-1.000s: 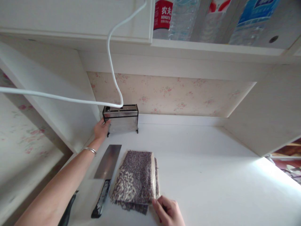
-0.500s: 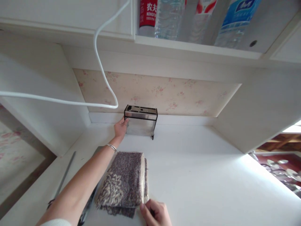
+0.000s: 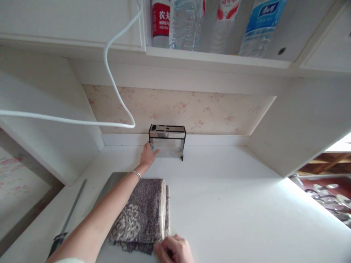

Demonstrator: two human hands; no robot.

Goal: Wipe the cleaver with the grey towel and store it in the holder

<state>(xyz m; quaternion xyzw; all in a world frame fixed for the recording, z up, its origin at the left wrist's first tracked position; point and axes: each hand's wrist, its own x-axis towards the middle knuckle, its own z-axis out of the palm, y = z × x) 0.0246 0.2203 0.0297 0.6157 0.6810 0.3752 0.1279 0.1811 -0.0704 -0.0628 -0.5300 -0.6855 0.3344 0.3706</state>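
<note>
My left hand (image 3: 149, 154) reaches far forward and grips the left end of a box-shaped knife holder (image 3: 169, 147). Its thumb lies across the front and its fingers are at the side, partly hidden. The holder stands upright against the back wall, with a slotted metal top, black edges and a cloudy see-through front. My right hand (image 3: 175, 249) is closed in a loose fist at the near right corner of a folded brown-grey towel (image 3: 146, 210). The thumb touches the towel's edge; the inside of the fist is hidden. My left forearm passes over the towel.
A flat grey thing (image 3: 111, 182) lies partly under the towel and forearm. Left of it lies a thin rod (image 3: 74, 207) with a dark handle. A white cable (image 3: 116, 89) hangs in front. Water bottles (image 3: 185, 25) stand on the shelf above. Side panels (image 3: 296, 124) bound the counter (image 3: 233, 204).
The knife holder has turned and shifted slightly right with my left hand, whose thumb now lies on its front. My right hand has moved slightly left along the towel corner. The view has shifted a little.
</note>
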